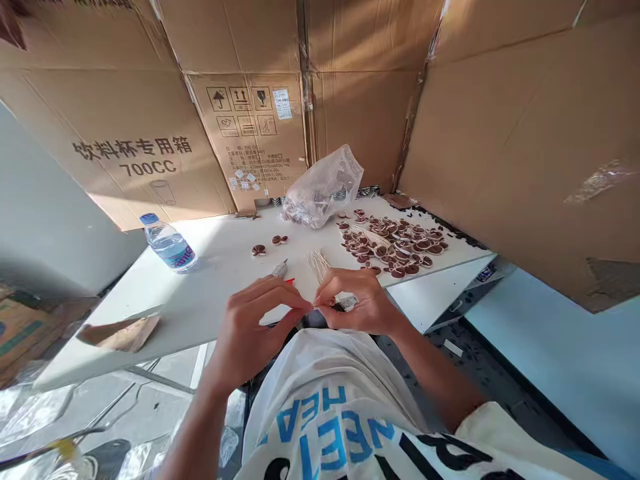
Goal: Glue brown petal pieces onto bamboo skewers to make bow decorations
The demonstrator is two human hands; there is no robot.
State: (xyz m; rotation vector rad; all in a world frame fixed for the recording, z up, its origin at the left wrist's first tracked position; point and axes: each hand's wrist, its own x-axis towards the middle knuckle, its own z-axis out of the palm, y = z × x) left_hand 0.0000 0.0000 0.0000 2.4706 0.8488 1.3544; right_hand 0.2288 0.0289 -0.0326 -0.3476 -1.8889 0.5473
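My left hand [255, 327] and my right hand [357, 303] meet over the near edge of the white table [220, 293], fingertips pinched together on a small thin piece, too small to make out. Just beyond my fingers lie a bundle of thin pale sticks [317, 261] and a small cutter with a red tip [281, 270]. Many brown and white round pieces [400, 247] are spread on the table's right part. Two more of these pieces [269, 245] lie apart near the middle.
A water bottle [169, 244] lies at the table's left. A clear plastic bag [323, 187] sits at the back. Cardboard boxes [150, 127] wall in the back and right. A cardboard scrap [123, 333] lies at the near left edge.
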